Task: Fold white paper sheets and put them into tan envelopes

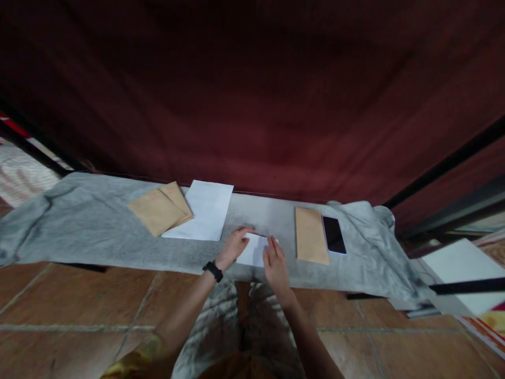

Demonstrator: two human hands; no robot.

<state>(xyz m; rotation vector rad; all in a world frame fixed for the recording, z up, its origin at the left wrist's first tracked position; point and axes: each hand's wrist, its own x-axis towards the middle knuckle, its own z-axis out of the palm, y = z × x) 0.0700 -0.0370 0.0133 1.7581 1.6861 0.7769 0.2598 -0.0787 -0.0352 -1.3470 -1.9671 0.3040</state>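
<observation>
A small folded sheet of white paper (252, 251) lies on the grey cloth directly in front of me. My left hand (234, 246), with a black watch at the wrist, grips its left side, the fingers curled at the upper left corner. My right hand (276, 262) holds the right side, with its fingers together along that edge. To the right lies a long brown envelope (311, 235), apart from my right hand. Left of my hands is a larger stack of white paper (209, 210), partly overlapped by brown envelopes (158, 211).
A smartphone (334, 235) with a dark screen lies beside the single envelope. The grey cloth (94, 226) covers a narrow bench-like surface, rumpled at both ends. Behind it hangs a dark red curtain (252, 116). Dark metal bars (445, 163) slant at the sides, above a tiled floor (79, 300).
</observation>
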